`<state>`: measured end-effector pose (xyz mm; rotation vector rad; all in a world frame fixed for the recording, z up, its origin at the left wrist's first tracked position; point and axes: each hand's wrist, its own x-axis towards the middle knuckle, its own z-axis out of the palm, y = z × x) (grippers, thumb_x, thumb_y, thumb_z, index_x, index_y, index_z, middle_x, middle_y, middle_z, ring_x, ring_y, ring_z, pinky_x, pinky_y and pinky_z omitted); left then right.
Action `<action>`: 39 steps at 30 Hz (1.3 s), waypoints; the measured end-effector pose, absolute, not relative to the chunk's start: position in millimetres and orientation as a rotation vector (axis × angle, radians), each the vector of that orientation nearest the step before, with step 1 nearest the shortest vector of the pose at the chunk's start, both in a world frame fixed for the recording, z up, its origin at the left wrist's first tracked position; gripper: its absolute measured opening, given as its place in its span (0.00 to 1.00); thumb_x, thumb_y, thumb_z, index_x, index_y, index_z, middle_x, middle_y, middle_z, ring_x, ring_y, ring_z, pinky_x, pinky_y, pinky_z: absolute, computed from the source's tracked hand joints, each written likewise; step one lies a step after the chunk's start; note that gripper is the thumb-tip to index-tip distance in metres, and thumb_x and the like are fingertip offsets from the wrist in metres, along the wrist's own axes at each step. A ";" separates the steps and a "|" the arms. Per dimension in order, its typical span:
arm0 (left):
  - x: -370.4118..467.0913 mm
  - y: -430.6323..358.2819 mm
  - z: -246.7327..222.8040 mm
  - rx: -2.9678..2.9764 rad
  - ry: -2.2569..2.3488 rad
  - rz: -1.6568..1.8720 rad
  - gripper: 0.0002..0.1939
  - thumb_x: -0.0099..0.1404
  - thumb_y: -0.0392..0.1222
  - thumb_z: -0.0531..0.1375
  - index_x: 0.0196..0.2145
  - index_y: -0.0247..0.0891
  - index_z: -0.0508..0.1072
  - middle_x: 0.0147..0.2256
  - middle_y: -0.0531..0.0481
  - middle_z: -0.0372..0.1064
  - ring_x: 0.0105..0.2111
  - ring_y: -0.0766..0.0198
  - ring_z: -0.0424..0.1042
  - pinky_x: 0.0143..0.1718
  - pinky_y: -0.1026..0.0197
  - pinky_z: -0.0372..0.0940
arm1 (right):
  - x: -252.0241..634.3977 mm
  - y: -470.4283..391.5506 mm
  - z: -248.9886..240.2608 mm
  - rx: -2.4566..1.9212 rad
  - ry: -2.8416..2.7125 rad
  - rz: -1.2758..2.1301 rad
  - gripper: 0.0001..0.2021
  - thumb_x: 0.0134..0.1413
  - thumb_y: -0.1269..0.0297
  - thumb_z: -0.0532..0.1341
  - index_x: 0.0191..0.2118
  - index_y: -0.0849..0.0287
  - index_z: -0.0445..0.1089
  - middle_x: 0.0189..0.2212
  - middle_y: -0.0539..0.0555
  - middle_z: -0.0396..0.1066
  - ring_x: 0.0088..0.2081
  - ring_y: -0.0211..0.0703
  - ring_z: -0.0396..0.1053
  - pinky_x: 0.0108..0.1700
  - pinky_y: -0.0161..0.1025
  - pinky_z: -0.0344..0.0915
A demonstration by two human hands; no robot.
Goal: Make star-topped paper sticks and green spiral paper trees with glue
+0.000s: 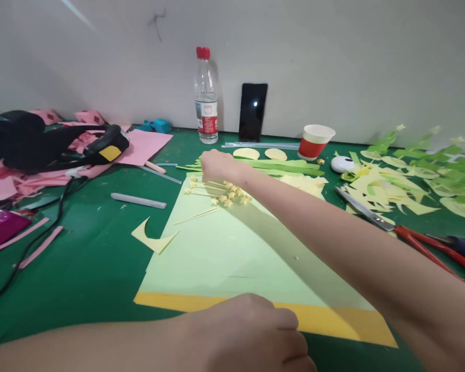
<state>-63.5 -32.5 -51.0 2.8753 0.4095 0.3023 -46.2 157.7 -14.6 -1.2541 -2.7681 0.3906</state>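
Small pale-yellow paper stars (pixel 228 196) lay clustered at the far end of a pale green sheet (pixel 232 263), near my right hand (pixel 220 166), which reached across from the right side of my view. Its fingertips were hidden, so I could not tell whether it was open or closed on anything. My left hand (pixel 251 336) appeared at the near edge, back up and fingers curled; what it held, if anything, I could not tell. A yellow-orange band (pixel 341 324) edged the sheet, and a curved paper scrap (pixel 155 242) touched its left side. Beyond the stars, green strips (pixel 287 166) and two round paper pieces (pixel 246 153) lay before a red-capped bottle (pixel 206 116), a dark phone (pixel 253 113) leaning on the wall (pixel 333 62) and a red-and-white cup (pixel 313 147). Red-handled scissors (pixel 377 221) rested by pale cuttings (pixel 389 186) to the right; pink paper (pixel 149 147) covered part of the green desk (pixel 85 268) at far left.
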 end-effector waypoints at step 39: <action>-66.7 -28.9 -38.2 2.259 1.047 0.860 0.14 0.67 0.37 0.45 0.23 0.38 0.58 0.20 0.57 0.58 0.20 0.71 0.61 0.20 0.71 0.59 | 102.9 -6.3 14.0 -1.125 -1.915 1.446 0.09 0.59 0.65 0.51 0.28 0.61 0.60 0.16 0.42 0.56 0.16 0.27 0.56 0.19 0.25 0.57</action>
